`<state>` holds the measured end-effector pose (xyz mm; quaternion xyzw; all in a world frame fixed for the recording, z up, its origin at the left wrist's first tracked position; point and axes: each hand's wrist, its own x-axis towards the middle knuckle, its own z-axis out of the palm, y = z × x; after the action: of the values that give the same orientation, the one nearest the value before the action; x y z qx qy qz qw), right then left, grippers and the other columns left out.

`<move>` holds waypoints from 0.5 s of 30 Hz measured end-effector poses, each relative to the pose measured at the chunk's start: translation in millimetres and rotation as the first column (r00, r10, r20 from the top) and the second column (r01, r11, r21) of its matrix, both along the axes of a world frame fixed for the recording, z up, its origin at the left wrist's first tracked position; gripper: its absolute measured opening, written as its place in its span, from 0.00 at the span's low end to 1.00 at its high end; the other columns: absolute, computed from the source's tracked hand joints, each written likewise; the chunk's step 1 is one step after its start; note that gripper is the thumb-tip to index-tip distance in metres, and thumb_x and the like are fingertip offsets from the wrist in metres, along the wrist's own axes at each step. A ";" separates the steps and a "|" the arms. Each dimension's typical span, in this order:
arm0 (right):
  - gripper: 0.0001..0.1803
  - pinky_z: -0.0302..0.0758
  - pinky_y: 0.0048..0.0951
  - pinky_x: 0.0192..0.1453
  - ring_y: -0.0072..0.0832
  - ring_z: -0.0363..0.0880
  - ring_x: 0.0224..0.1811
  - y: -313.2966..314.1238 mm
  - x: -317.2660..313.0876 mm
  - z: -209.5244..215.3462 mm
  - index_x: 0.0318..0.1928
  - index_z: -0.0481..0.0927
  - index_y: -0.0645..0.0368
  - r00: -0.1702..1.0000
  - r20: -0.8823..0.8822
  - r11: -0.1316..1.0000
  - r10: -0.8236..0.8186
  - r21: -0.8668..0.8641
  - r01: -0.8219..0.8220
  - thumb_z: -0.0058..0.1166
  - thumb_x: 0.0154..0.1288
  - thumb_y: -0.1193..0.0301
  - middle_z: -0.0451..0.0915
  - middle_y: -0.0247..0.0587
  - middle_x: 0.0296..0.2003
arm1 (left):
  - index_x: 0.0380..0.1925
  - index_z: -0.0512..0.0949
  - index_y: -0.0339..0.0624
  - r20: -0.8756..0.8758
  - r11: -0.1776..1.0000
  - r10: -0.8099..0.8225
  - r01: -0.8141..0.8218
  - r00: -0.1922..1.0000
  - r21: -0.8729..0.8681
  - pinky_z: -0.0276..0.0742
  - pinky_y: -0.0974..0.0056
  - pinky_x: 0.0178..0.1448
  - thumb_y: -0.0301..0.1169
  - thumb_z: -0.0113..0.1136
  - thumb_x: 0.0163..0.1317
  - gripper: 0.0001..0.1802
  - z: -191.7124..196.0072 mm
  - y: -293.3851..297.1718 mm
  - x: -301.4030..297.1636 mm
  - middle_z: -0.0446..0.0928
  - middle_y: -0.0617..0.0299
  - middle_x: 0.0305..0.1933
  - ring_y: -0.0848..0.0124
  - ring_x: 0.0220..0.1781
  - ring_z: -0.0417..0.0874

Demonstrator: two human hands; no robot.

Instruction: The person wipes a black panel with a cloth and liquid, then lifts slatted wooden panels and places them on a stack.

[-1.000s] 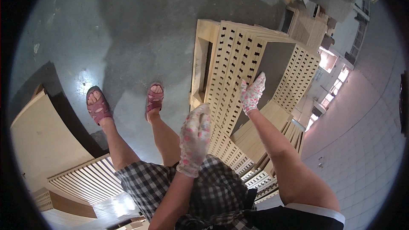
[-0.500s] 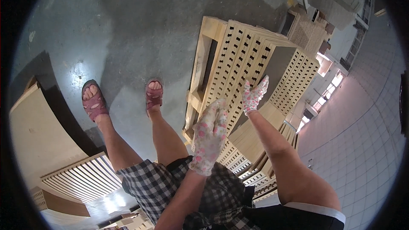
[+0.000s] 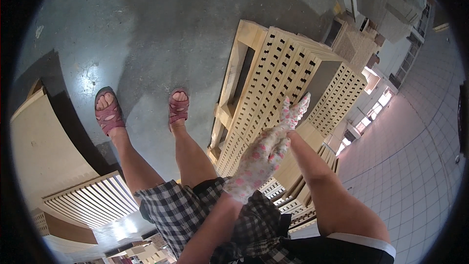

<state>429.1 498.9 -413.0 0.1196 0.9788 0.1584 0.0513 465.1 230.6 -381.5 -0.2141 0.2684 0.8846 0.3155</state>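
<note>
Both of my hands wear white gloves with a pink flower print. My right hand (image 3: 298, 111) lies at the top edge of a stack of pale wooden slotted panels (image 3: 273, 76), thumb and fingers apart, with no object in it. In front of its wrist, my left hand (image 3: 259, 161) has its fingers pressed together. Its fingertips overlap the right glove's cuff and hide it; whether they grip it I cannot tell. A grey flat surface (image 3: 323, 79) runs between the near slotted panels and another row of them (image 3: 338, 95).
The panels rest on a wooden pallet (image 3: 229, 93) on the grey floor (image 3: 156, 29). On the left stand a large pale board (image 3: 46, 142) and a slatted panel (image 3: 93, 200). More boards (image 3: 312, 164) lie below my right arm. Cartons (image 3: 354, 44) stand farther off.
My left hand has moved right and slightly up, from in front of the pallet's panels to my right wrist. My right hand has stayed nearly where it was on the stack.
</note>
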 end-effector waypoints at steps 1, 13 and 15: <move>0.42 0.45 0.37 0.67 0.45 0.46 0.64 2.1 0.2 0.0 0.63 0.46 0.65 1.000 0.000 1.000 0.001 0.002 -0.001 0.56 0.52 0.68 0.50 0.55 0.61 | 0.50 0.66 0.34 -0.023 0.997 -0.042 0.043 0.999 0.059 0.64 0.67 0.58 0.29 0.46 0.61 0.18 1.2 -0.6 -1.7 0.70 0.53 0.51 0.68 0.53 0.71; 0.43 0.45 0.38 0.67 0.45 0.46 0.64 13.7 2.6 -0.5 0.62 0.46 0.65 0.999 -0.004 0.999 0.033 0.017 -0.033 0.55 0.53 0.64 0.50 0.55 0.61 | 0.49 0.69 0.38 -0.088 0.969 -0.162 0.175 0.983 0.173 0.66 0.67 0.54 0.32 0.44 0.62 0.17 0.3 1.9 -6.9 0.73 0.53 0.47 0.67 0.50 0.73; 0.43 0.45 0.38 0.67 0.45 0.45 0.65 16.0 2.5 0.1 0.63 0.45 0.65 0.999 -0.003 0.999 0.052 0.014 -0.052 0.55 0.53 0.64 0.49 0.55 0.61 | 0.48 0.70 0.39 -0.072 0.965 -0.188 0.198 0.980 0.175 0.67 0.67 0.52 0.32 0.44 0.62 0.16 0.6 1.8 -9.0 0.74 0.53 0.46 0.68 0.48 0.75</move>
<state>431.6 514.9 -412.8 0.0946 0.9805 0.1664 0.0447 456.1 232.3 -380.9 -0.1329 0.2150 0.8760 0.4107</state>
